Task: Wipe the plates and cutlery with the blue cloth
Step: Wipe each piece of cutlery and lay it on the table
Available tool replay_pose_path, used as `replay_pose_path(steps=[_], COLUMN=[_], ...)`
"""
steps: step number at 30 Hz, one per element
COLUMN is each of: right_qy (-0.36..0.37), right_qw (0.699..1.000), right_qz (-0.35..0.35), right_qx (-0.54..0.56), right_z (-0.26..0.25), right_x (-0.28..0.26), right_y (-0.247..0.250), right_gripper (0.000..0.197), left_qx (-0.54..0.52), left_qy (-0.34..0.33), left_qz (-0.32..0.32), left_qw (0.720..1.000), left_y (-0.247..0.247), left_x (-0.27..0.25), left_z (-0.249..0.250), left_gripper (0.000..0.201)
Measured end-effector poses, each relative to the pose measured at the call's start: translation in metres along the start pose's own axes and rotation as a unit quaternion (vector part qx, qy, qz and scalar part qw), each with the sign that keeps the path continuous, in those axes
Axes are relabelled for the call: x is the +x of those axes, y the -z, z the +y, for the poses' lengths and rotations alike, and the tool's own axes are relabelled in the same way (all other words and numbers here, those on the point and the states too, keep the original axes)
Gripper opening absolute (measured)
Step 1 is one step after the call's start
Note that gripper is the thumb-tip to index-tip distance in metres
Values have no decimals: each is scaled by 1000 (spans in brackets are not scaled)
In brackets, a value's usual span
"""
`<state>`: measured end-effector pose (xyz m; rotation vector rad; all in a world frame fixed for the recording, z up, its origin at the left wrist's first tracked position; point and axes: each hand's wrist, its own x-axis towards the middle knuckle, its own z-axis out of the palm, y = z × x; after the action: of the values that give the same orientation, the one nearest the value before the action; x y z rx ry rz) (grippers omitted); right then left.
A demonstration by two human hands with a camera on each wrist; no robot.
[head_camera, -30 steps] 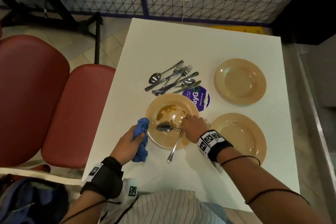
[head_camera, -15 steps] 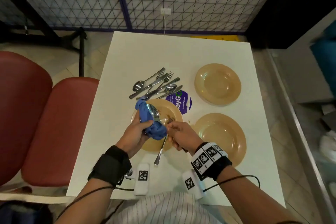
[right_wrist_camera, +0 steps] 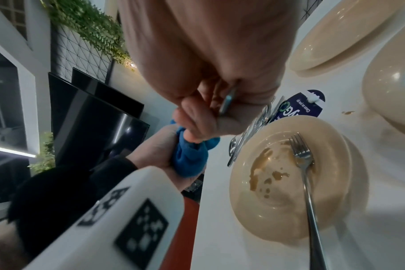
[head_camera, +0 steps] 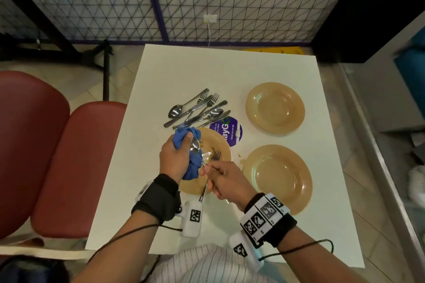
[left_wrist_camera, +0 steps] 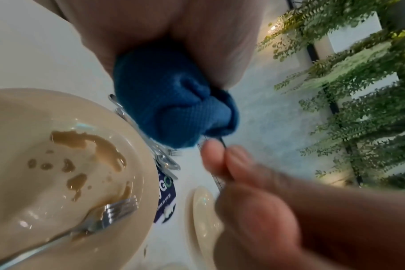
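Left hand (head_camera: pixel 175 158) bunches crumpled blue cloth (head_camera: pixel 189 145) around shiny metal spoon (head_camera: pixel 195 145) bowl to rub it, above stained tan plate (head_camera: pixel 218 145) holding steel fork (right_wrist_camera: pixel 304 164). Right hand (head_camera: pixel 222 179) pinches spoon handle, steadying it. Two tan plates (head_camera: pixel 274 107) wait right on white worktop (head_camera: pixel 184 69).

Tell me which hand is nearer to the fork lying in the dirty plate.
Right. The right hand holds the spoon handle just over the fork, about mid-handle. The left hand, bunching the blue cloth around the spoon bowl, sits farther off, over the plate's left rim.
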<state>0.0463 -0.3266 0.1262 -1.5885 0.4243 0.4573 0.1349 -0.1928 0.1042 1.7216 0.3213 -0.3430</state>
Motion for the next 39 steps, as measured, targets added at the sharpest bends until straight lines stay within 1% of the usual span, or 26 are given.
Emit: replay_pose_path(steps=[1,2,4,5,6,8,11,13,16,18,19,21,22,24,25,26,28,30,32,35,37,39], right_qy=[4,7,10,11,10,6,11,24,30,22,11,-11,-8,18,35,50,78,105,120,122,123,117], right_qw=[1000,1000,999,1000,1000,1000,1000,999,999,999,1000,999,999,993,990,988,988,982,973,967,962,963], right_qz=[2,7,14,12,9,-5,-17,-10,9,4,-3,-17,-5,66,99,113,103,112,148,196,222,221], right_qx=[-12,-22,-28,-25,-20,-13,-23,-37,-42,-33,-26,-27,-42,-92,-99,-91,-81,-107,-132,-110,-105,-104], right_z=[-2,-5,-7,-8,-8,-6,-7,-11,-13,-9,-5,3,6,10,10,7,0,-6,-11,-18,-22,-20], right_x=[4,7,14,16,16,12,9,13,23,25,24,23,25,30,33,36,41,46,53,62,66,66], right_y=[1,2,5,7,8,9,10,10,8,5,6,9,13,24,29,32,31,25,22,31,44,45], right_gripper=[27,29,33,33,30,26,25,26,31,30,28,25,24,20,18,17,18,17,14,12,12,13], left_qx=[-2,-7,-16,-9,3,22,-1,-40,-65,-69,-63,-30,-13,8,14,22,48,71,90,147,156,183], left_qy=[-3,-1,4,4,1,-13,-51,-36,29,65,70,56,47,33,26,22,33,44,31,-7,3,1], left_qz=[13,6,-48,-63,-65,-38,18,27,-19,-53,-70,-96,-108,-144,-172,-198,-233,-247,-249,-279,-299,-295], left_qw=[1000,1000,999,998,998,999,999,998,997,994,993,993,993,989,985,980,971,965,964,949,941,938], left_y=[-3,-7,-11,-10,-7,1,7,-2,-18,-16,-13,-4,-1,4,5,5,6,6,5,12,23,31], left_x=[-2,-6,-16,-16,-14,2,18,11,-8,-12,-12,-11,-11,-13,-13,-14,-13,-10,-10,-12,-15,-11], left_z=[-2,-4,-7,-9,-7,-2,10,10,-5,-10,-11,-10,-8,-3,-2,-1,-2,-3,-2,-7,-13,-18], left_gripper=[11,11,10,9,7,7,11,11,17,16,15,13,11,10,13,16,22,27,24,20,15,15])
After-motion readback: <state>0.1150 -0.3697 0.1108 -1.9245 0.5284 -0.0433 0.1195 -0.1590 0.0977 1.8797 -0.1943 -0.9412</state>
